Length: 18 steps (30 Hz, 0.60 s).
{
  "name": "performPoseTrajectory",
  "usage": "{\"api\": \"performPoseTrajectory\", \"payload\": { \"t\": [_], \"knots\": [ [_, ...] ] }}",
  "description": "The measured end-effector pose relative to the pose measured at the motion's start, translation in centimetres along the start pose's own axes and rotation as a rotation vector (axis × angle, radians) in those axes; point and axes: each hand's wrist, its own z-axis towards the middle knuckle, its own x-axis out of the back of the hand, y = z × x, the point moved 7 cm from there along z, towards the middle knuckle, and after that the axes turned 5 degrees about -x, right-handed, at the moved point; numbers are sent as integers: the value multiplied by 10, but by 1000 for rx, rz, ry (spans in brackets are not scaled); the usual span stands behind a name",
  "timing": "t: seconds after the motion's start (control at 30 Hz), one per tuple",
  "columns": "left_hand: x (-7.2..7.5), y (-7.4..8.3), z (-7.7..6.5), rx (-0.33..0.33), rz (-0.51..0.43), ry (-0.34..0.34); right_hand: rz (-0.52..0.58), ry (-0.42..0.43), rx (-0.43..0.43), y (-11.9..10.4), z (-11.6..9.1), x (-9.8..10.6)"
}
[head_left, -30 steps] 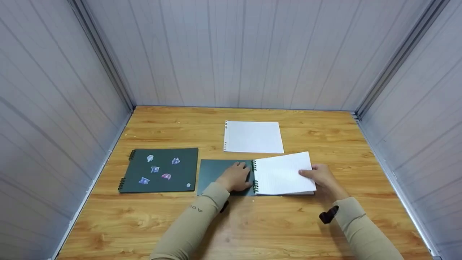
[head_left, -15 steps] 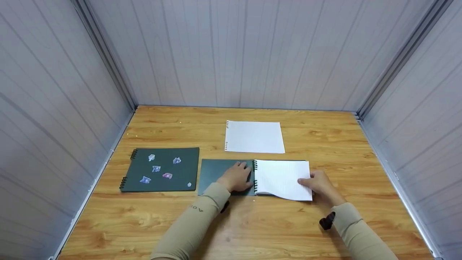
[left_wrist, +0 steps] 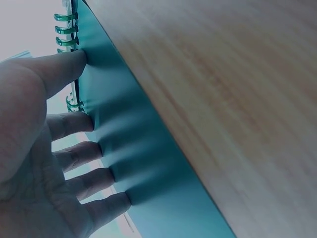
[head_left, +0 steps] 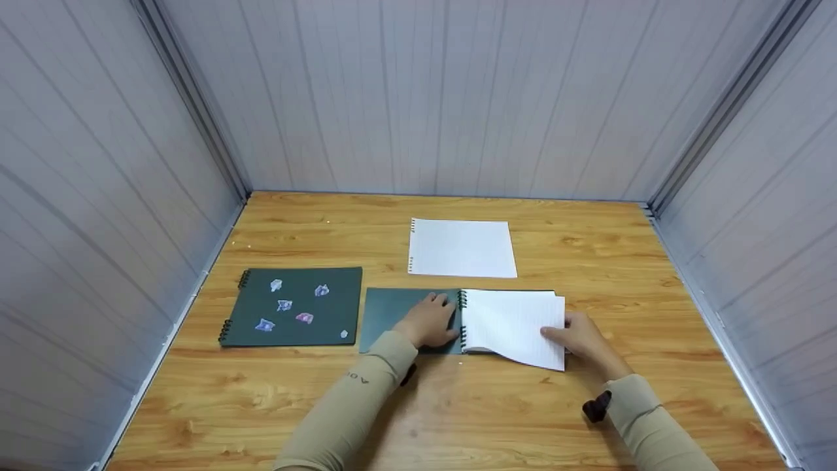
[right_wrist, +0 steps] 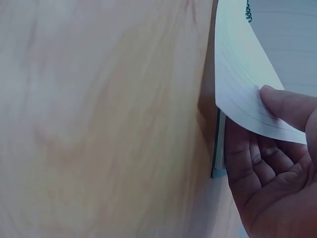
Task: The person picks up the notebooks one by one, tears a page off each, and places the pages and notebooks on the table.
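A spiral notebook lies open on the table, its dark green cover folded out to the left and white lined pages to the right of the rings. My left hand presses its fingertips on the inside of that cover, beside the rings; the left wrist view shows the fingers spread and fairly straight. My right hand pinches the right edge of the top page between thumb and fingers. That page bends and its near corner is pulled towards me, past the notebook's edge. Other sheets lie beneath it.
Left of the open notebook lies a closed dark green notebook with several small stickers. Behind, a loose white sheet with a torn-hole left edge lies flat. Pale panel walls enclose the wooden table at the back and sides.
My right hand has drawn the page's free edge towards me, so its raised far corner has come down and its near corner sticks out. The left hand stays in place.
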Motion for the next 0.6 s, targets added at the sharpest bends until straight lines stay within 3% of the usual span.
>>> {"api": "performPoseTrajectory", "payload": {
  "t": [0.6],
  "knots": [
    [2,0,-2,1,-4,13,41,-62,74,-2,-6,0]
  ]
}}
